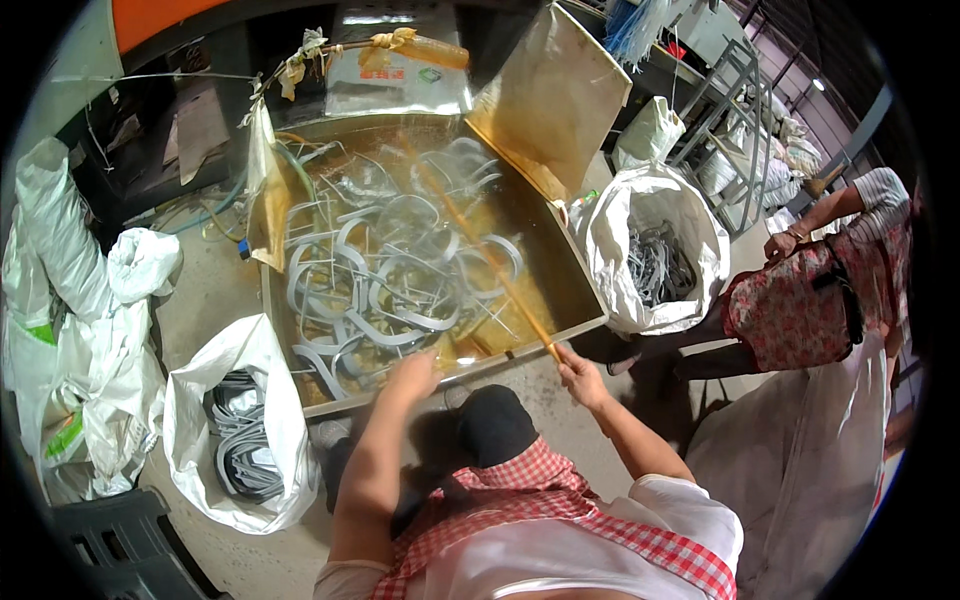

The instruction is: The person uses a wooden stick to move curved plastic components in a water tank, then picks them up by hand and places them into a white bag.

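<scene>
A long wooden stick [490, 262] slants from the near right up and left across a shallow metal tank [575, 330]. My right hand [580, 378] is closed around its lower end, just outside the tank's near right corner. In the tank, many curved grey plastic strips [415, 320] lie tangled in brownish water, some with thin rods sticking out. My left hand [415, 376] is over the tank's near edge, beside the nearest strips. It is blurred, and its fingers cannot be made out clearly.
An open white sack [195, 400] of grey strips stands at left, another white sack [700, 235] of grey pieces at right. A board [550, 90] leans at the far right corner. A person in a red patterned apron [790, 320] stands at right. A black crate [125, 545] sits lower left.
</scene>
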The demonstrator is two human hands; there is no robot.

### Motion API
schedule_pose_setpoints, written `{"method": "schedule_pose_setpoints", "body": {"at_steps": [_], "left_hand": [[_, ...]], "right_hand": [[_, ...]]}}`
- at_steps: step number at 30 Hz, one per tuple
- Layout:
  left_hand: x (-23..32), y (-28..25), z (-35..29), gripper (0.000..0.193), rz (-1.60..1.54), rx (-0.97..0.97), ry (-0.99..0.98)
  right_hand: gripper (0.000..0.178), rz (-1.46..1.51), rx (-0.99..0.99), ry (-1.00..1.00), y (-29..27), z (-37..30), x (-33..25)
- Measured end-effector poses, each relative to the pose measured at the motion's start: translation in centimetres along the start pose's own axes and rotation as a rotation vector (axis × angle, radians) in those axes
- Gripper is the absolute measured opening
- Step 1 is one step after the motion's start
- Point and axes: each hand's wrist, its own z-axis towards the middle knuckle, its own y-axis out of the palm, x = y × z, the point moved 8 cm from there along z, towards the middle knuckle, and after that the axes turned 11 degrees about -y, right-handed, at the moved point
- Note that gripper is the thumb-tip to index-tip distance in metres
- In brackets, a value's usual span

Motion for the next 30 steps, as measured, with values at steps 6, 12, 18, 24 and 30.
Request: {"method": "schedule_pose_setpoints", "body": {"at_steps": [6, 12, 18, 24, 30], "left_hand": [[0.8, -0.6, 0.1, 0.051, -0.021, -0.025, -0.015], [-0.2, -0.5, -0.3, 0.049, 0.025, -0.04, -0.065], [-0.4, -0.9, -0.7, 0.048, -0.011, -0.002, -0.06], [0.2, -0.4, -0.5, 0.049, -0.002, -0.013, -0.014], [0.3, -0.5, -0.3, 0.05, -0.003, -0.046, -0.054]], "right_hand": [[0.045, -0.467, 0.072, -0.197, -4.0, 5.9, 4.3], [0.044, -0.727, -0.023, -0.157, -3.9, 5.1, 7.0], [0.041, -0.169, 0.086, 0.114, -3.1, -5.7, 2.2], [0.043, -0.165, 0.085, -0.022, -1.5, -2.8, 1.7], [0.044, -0.388, -0.034, -0.248, 0.5, 6.4, 4.8]]}}
